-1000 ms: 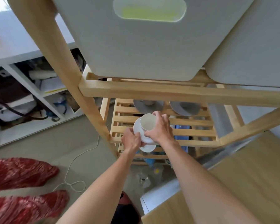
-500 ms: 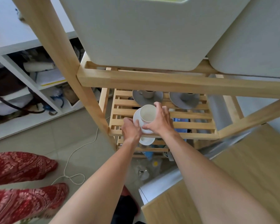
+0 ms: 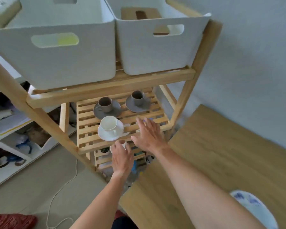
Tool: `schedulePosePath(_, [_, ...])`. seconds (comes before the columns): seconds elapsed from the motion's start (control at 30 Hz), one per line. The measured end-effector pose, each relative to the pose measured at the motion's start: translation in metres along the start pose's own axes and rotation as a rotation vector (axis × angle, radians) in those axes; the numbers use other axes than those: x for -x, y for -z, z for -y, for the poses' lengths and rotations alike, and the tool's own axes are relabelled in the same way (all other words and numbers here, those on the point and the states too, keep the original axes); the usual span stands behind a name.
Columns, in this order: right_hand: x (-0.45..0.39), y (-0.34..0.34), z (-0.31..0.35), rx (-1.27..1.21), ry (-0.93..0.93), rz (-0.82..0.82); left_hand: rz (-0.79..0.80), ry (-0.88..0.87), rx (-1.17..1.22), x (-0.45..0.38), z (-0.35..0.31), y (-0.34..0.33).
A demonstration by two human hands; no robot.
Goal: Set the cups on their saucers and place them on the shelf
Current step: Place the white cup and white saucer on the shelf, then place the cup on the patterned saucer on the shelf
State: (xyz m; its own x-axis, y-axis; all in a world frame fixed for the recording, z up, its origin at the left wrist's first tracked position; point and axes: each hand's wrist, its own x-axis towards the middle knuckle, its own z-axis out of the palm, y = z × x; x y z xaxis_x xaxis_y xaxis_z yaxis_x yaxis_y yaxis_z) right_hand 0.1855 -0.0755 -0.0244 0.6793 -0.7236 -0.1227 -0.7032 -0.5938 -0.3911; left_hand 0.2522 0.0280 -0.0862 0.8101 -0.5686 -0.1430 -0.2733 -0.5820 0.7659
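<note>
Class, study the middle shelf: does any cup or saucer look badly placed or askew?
The white cup on its white saucer sits at the slatted shelf's front edge, the saucer seeming to overhang slightly. The two grey cups sit centred on saucers further back. Nothing looks spilled or broken.

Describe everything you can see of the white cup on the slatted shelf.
The white cup looks glazed ceramic, upright and apparently empty, its pale inside showing. A small handle points toward the camera and right. It sits on a white saucer near the front of the wooden middle shelf, in front of the two grey cups. Neither the left hand nor the right hand touches it.
</note>
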Motion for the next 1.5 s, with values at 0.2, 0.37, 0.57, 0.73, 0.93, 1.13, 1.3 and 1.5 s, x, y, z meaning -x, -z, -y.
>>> schedulePosePath(0.2, [0.09, 0.034, -0.088, -0.018, -0.154, -0.039, 0.145, -0.347, -0.207, 0.082, -0.042, -0.06])
schedulePosePath(0.37, [0.178, 0.051, -0.166, 0.015, -0.352, -0.003, 0.363, -0.536, -0.407, 0.152, -0.062, -0.109])
schedulePosePath(0.57, [0.269, 0.072, -0.22, 0.024, -0.482, -0.018, 0.491, -0.647, -0.524, 0.215, -0.075, -0.15])
schedulePosePath(0.73, [0.321, 0.07, -0.241, -0.017, -0.461, -0.012, 0.524, -0.726, -0.521, 0.245, -0.083, -0.166])
schedulePosePath(0.93, [0.346, 0.046, -0.249, -0.068, -0.508, -0.052, 0.645, -0.462, -0.409, 0.261, -0.096, -0.177])
schedulePosePath(1.13, [0.337, 0.041, -0.255, -0.063, -0.484, -0.089, 0.758, -0.217, -0.192, 0.241, -0.102, -0.179])
schedulePosePath(1.3, [0.302, 0.044, -0.243, -0.095, -0.46, -0.118, 0.723, -0.092, -0.056, 0.217, -0.099, -0.172])
schedulePosePath(1.5, [0.233, 0.043, -0.211, -0.073, -0.358, -0.155, 0.601, 0.065, 0.119, 0.161, -0.095, -0.143])
